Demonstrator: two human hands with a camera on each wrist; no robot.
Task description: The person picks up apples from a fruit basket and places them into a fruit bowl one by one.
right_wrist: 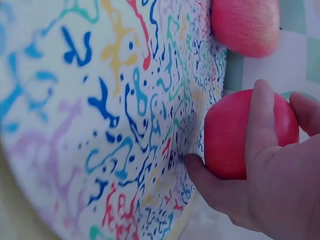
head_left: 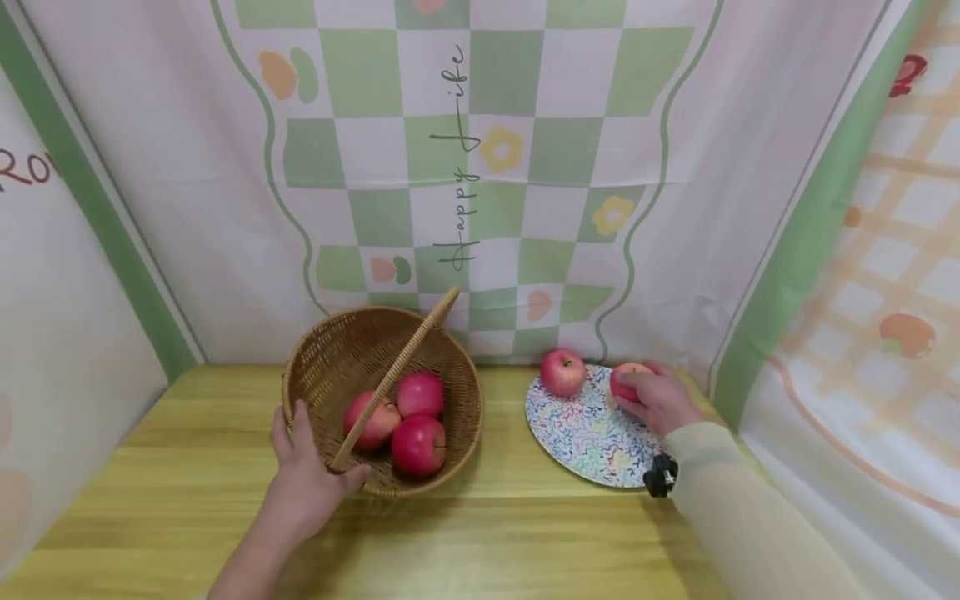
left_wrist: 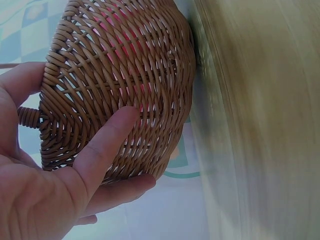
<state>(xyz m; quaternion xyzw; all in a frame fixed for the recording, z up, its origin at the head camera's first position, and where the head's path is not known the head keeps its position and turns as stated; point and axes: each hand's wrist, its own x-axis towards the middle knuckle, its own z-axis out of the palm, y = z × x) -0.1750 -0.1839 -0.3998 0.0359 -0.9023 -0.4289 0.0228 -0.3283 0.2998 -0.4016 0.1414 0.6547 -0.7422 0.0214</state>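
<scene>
My left hand (head_left: pixel 303 492) holds the near-left side of a brown wicker basket (head_left: pixel 337 350). In the left wrist view its fingers lie spread along the woven outer wall, with the thumb at the rim. Three red apples (head_left: pixel 418 446) sit inside the basket, partly behind its upright handle (head_left: pixel 401 367). Over the back right of a round speckled plate (head_left: pixel 585 433), my right hand (head_left: pixel 660 402) grips a red apple (right_wrist: pixel 225 135) between thumb and fingers. Another red apple (head_left: pixel 562 372) rests at the plate's back-left edge.
Basket and plate stand side by side on a wood-grain table (head_left: pixel 480 550). A printed cloth backdrop (head_left: pixel 495 208) rises right behind them. Cloth side panels, left (head_left: pixel 82 350) and right (head_left: pixel 847 375), border the table.
</scene>
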